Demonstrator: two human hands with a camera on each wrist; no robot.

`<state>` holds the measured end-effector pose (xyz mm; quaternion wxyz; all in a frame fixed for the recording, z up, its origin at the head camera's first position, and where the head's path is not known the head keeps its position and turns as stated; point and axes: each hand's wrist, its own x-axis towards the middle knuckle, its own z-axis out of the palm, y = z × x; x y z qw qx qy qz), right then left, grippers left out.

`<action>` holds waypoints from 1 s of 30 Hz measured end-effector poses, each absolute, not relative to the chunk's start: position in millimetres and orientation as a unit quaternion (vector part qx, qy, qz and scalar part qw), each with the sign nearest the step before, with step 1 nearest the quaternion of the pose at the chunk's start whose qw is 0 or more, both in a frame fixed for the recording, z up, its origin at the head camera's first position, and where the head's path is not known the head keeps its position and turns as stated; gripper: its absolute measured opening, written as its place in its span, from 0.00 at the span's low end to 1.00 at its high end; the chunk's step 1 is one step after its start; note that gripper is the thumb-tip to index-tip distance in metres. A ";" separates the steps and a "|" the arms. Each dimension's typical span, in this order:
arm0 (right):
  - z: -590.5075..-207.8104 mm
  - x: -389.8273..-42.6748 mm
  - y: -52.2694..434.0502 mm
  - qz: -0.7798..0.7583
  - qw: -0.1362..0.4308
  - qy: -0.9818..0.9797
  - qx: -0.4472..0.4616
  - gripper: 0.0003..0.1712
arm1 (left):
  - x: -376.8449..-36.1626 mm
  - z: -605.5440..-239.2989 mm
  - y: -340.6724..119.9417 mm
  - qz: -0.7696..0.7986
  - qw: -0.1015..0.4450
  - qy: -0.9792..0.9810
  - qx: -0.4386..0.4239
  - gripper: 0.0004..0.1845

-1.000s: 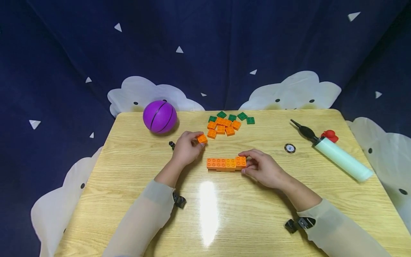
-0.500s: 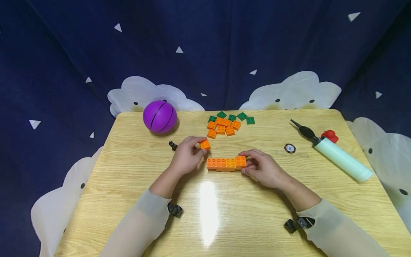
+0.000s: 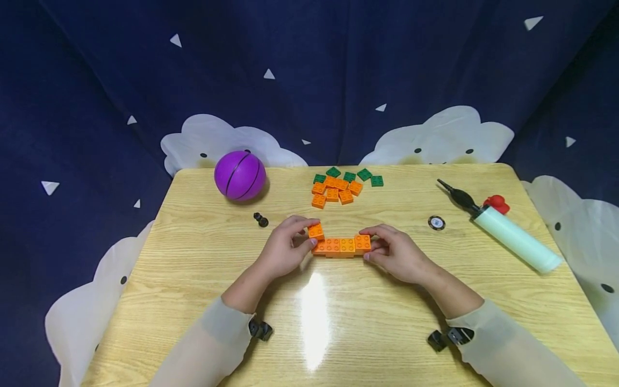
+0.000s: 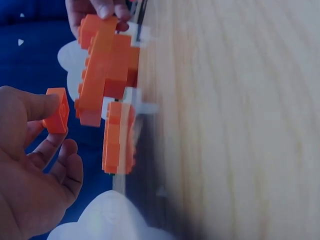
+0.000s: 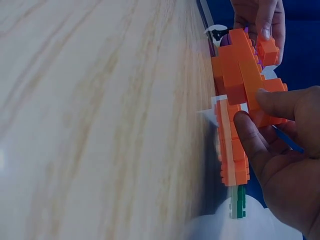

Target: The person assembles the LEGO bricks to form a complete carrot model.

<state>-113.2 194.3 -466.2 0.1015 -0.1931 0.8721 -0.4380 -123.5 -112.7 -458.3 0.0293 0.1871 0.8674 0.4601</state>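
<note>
A small orange toy brick is pinched between thumb and fingers of my left hand. It is held over the left end of an orange brick assembly; the left wrist view shows a gap between the loose brick and the assembly. My right hand grips the assembly's right end, where one brick sits a level higher. In the right wrist view, thumb and forefinger of the right hand hold that end from both sides.
Behind lie several loose orange bricks and green bricks. A purple ball and a small black figure are at left. At right are a poker chip, a balloon pump and a red object.
My left hand has brought the orange brick toward me and rightward, to above the assembly's left end. My right hand keeps its hold on the other end.
</note>
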 end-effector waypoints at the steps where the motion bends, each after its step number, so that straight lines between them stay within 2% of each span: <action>1: -466.0 -113.0 194.4 -0.438 0.100 0.872 -0.195 0.30 | -122.1 -458.3 -111.3 0.459 0.030 0.867 0.190 0.23; 30: -464.1 -112.2 194.1 -0.426 0.088 0.877 -0.205 0.29 | -117.0 -458.0 -71.0 0.377 0.015 0.888 0.263 0.24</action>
